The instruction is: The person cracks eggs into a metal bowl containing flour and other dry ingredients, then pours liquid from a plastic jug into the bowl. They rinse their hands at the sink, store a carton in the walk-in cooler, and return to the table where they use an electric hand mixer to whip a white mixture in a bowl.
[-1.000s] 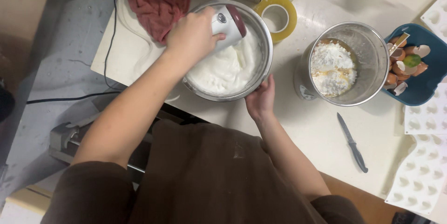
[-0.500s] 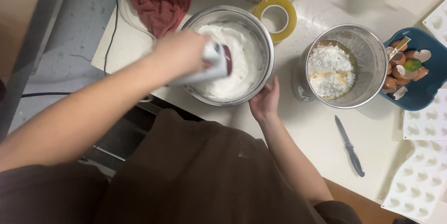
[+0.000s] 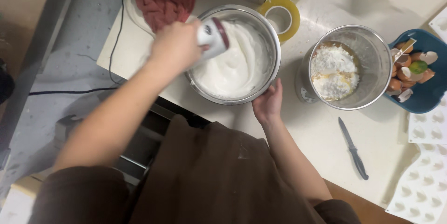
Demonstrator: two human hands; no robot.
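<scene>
My left hand (image 3: 174, 47) is shut on a white and red hand mixer (image 3: 213, 37), held over the left side of a steel mixing bowl (image 3: 275, 42). The bowl holds thick white whipped cream (image 3: 237, 68). The mixer's beaters are hidden by its body and my hand. My right hand (image 3: 269, 103) grips the bowl's near rim, with the thumb against the outer wall.
A second steel bowl (image 3: 379, 56) with white flour (image 3: 333, 70) stands to the right. Beyond it is a blue bowl of eggshells (image 3: 435, 100). A knife (image 3: 353, 148), white silicone moulds (image 3: 421, 179), a yellow tape ring (image 3: 293, 16), a red cloth (image 3: 160, 3) and a black cable (image 3: 116, 33) lie around.
My left hand has swung the mixer around inside the bowl, from the far side to the near left and back up. My right hand stays on the rim.
</scene>
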